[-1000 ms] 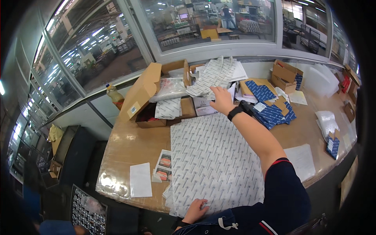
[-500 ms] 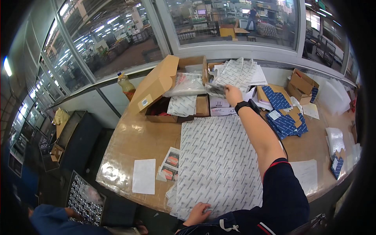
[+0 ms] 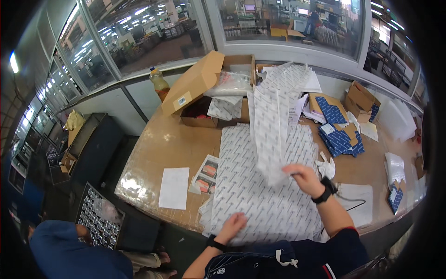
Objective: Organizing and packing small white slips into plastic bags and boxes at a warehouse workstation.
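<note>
A broad stack of white wrapping paper (image 3: pixel 260 209) with a repeated grey print covers the middle of the table. My right hand (image 3: pixel 304 179) is closed on the near end of a long strip of the same printed paper (image 3: pixel 269 125). That strip runs back over the stack to a pile of printed paper (image 3: pixel 285 76) by the window. At the near left part of the stack, my left hand (image 3: pixel 232 227) is open, its fingers over the paper and nothing held.
An open cardboard box (image 3: pixel 195 86) stands behind the stack, with a bottle (image 3: pixel 159 83) beside it. Flattened blue cartons (image 3: pixel 341 139) and a white glove (image 3: pixel 326 165) lie right. A white sheet (image 3: pixel 174 188) lies left. A co-worker (image 3: pixel 79 251) sits lower left by a tray of metal parts (image 3: pixel 95 218).
My right hand has come back from the far pile toward me, drawing the long printed strip over the stack. My left hand has moved slightly forward. The whole view has shifted a little.
</note>
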`<state>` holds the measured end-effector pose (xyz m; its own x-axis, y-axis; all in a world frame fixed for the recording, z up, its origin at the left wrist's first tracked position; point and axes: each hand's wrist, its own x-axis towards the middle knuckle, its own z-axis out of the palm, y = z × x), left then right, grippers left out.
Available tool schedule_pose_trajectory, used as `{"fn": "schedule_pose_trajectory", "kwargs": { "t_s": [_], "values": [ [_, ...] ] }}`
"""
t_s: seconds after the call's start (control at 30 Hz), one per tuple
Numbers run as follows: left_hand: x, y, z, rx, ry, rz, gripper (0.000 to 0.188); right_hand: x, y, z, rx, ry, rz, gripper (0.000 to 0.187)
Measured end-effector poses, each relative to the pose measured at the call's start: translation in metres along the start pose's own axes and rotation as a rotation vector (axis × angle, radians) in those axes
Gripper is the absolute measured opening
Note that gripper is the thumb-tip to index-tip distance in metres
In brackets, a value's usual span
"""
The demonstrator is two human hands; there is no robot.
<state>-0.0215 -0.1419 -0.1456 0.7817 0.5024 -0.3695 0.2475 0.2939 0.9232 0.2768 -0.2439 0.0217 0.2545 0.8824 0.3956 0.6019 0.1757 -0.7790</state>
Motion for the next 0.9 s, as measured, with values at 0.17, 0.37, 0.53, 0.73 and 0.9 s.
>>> {"fn": "schedule_pose_trajectory", "kwargs": {
  "t_s": [0.17,0.37,0.53,0.73,0.9],
  "values": [
    [0.018,0.049,0.016,-0.458,0.031,-0.259,0.066,-0.109,0.008,0.029,0.363,-0.175,0.392,0.021],
    [0.036,0.056,0.046,-0.314,-0.005,-0.233,0.077,-0.183,0.018,0.033,0.535,-0.158,0.615,0.022],
    [0.06,0.052,0.038,0.561,0.098,-0.012,0.07,-0.223,0.025,0.044,0.852,0.223,0.694,0.031],
    [0.139,0.097,-0.002,0.977,0.308,0.567,0.076,-0.245,0.007,0.067,0.658,0.596,0.946,0.075],
    [0.196,0.121,-0.005,1.143,0.173,0.409,0.089,-0.24,0.014,0.081,0.259,0.53,0.965,0.064]
  ]
}}
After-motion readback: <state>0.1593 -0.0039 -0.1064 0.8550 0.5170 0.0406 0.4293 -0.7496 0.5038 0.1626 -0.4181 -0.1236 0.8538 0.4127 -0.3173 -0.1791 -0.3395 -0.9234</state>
